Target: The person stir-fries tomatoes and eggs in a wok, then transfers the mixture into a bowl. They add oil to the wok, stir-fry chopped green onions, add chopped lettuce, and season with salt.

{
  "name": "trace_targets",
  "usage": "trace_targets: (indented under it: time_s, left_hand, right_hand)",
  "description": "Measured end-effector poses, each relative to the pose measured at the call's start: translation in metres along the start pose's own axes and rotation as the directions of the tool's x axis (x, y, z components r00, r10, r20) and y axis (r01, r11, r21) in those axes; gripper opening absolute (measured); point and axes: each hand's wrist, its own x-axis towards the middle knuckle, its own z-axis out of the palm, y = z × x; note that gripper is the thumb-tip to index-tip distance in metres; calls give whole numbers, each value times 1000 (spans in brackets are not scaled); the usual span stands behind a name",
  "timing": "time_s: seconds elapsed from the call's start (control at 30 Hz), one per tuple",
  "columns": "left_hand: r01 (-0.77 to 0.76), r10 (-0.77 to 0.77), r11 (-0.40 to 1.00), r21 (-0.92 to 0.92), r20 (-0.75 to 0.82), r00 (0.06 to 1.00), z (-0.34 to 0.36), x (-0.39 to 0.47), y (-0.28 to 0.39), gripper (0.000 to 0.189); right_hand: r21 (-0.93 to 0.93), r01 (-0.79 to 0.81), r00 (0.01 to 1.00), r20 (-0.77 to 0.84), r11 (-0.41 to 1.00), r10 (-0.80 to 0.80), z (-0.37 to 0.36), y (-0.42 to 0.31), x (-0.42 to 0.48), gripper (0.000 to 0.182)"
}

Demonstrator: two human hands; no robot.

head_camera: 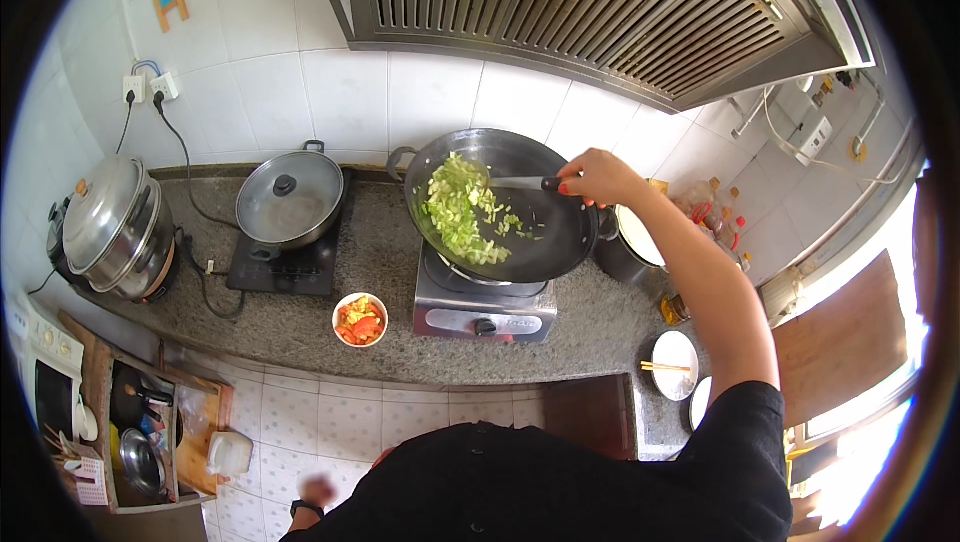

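My right hand (596,177) grips the black handle of a metal spatula (519,183) and reaches over a large dark wok (555,231). The spatula's blade end is among chopped green vegetables (461,212) gathered on the wok's left side. Under the wok stands a silver portable gas stove (485,313) with a black knob. A white bowl (360,342) with red and yellow food pieces sits to the stove's left. My left hand (318,492) hangs low beside my body, blurred and away from the counter; its fingers cannot be made out.
On the left, a lidded pan (290,197) rests on a black induction cooker (281,272), beside a steel steamer pot (120,231) and power cords. A range hood (525,9) overhangs the wok. To the right are a dark pot (622,261), bottles and a white bowl (675,351) with chopsticks.
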Motion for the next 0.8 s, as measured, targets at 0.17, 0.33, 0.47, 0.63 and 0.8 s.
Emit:
trace_targets:
  time_s: [0.17,0.33,0.47,0.63,0.8]
  left_hand:
    - [-5,22,992,-124,136,990,-36,1,4,16]
    - [-83,106,972,-221,94,990,-5,-1,-17,21]
    - [257,-164,864,-433,240,957,-14,24,-14,22]
    - [823,-484,-124,-554,758,437,-44,53,8,24]
    - [836,-499,-71,-544,745,443,-52,67,10,21]
  right_hand:
    - [-314,161,975,-94,936,-199,-25,-22,-39,29]
    - [-331,111,993,-11,937,-122,-15,-14,-48,28]
    - [-626,39,976,-145,779,-165,12,-6,-50,23]
    - [-733,67,896,-254,677,-365,55,21,-73,34]
    - [-720,4,970,-165,694,-177,31,21,-130,47]
